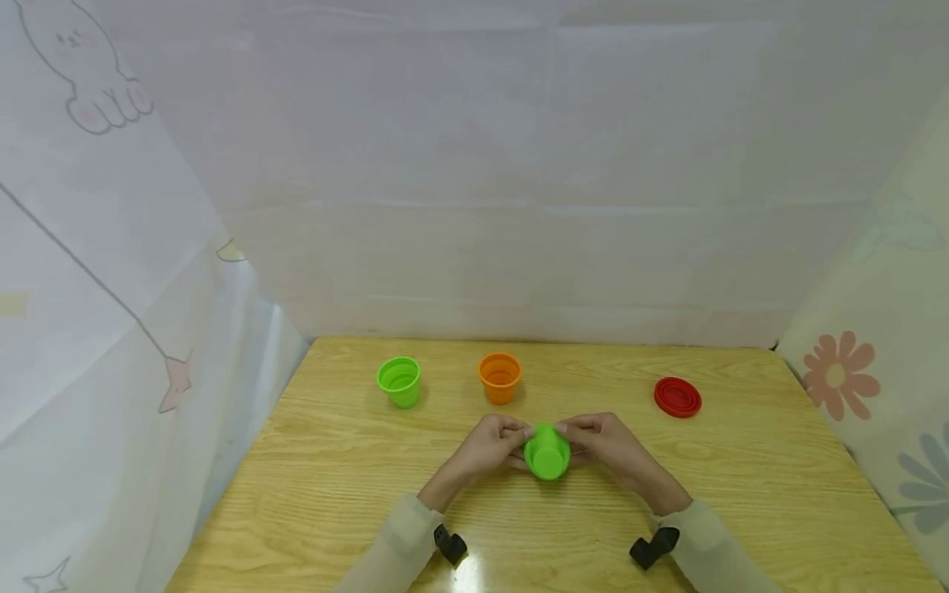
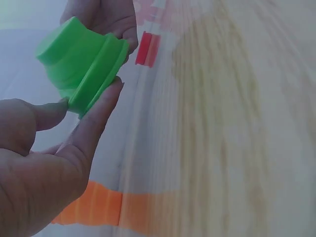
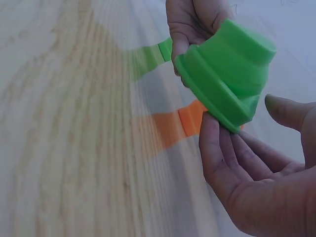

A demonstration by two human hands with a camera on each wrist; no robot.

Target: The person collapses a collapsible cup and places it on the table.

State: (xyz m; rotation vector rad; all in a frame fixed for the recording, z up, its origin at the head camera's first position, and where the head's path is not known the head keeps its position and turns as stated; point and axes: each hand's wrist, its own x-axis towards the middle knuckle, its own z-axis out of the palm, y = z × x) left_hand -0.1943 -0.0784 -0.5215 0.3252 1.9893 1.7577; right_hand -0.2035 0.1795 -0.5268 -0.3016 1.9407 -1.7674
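White printed sheet (image 1: 474, 165) hangs behind the orange collapsible cup (image 1: 500, 379); wood-grain table (image 1: 326, 486) runs under that cup and out to both sides. My pale sleeves (image 1: 396, 548) come in on the near side of it, one left, one right. Left hand (image 1: 485, 446): grasping, thumb and index pinching the rim of the tilted green collapsible cup (image 1: 549, 463). Right hand (image 1: 610, 445): grasping it too, fingers curled under the rim on the other side, thumb at the wall. That tilted cup is nearer me than the orange cup and slightly right of it, between my hands, base up, wall skewed and partly folded. Upright green collapsible cup (image 1: 400, 383) stands extended, mouth up, left of the orange cup and apart from it. Orange one also extended, mouth up. Red collapsible cup (image 1: 678, 398) lies folded flat, well right of the orange cup. Black wrist cameras (image 1: 450, 544) at my cuffs, nearer me than the orange cup
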